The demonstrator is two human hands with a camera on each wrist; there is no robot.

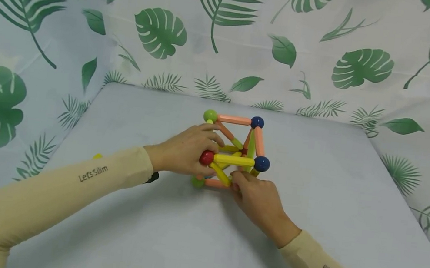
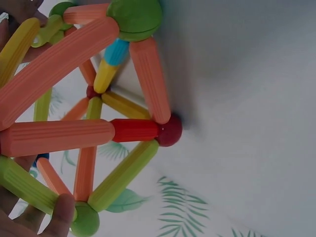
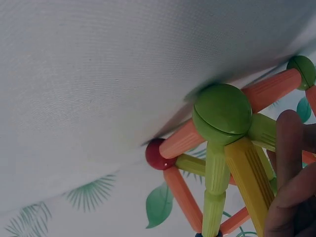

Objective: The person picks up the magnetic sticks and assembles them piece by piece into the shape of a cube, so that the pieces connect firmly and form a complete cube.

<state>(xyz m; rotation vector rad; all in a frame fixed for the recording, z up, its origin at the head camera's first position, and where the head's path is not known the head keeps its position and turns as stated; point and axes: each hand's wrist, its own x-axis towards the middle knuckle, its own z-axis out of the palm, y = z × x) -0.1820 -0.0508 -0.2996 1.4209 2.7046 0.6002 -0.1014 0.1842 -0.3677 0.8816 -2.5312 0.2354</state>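
A frame of magnetic rods and balls (image 1: 233, 160) stands on the white-covered table, built of orange, yellow, red and light green rods. My left hand (image 1: 188, 146) grips its left side, close to a red ball (image 1: 207, 157); in the left wrist view its fingertip (image 2: 62, 212) lies beside a green ball (image 2: 85, 219). Low on the near side, my right hand (image 1: 257, 197) pinches a light green rod (image 3: 262, 131), which meets a large green ball (image 3: 222, 111) in the right wrist view. Two dark blue balls (image 1: 261, 164) sit at the top right corners. My hands hide part of the frame.
A small yellow piece (image 1: 97, 156) peeks out behind my left sleeve. The tabletop (image 1: 331, 185) extends around the frame, and a leaf-patterned cloth (image 1: 244, 45) hangs behind it and along the sides.
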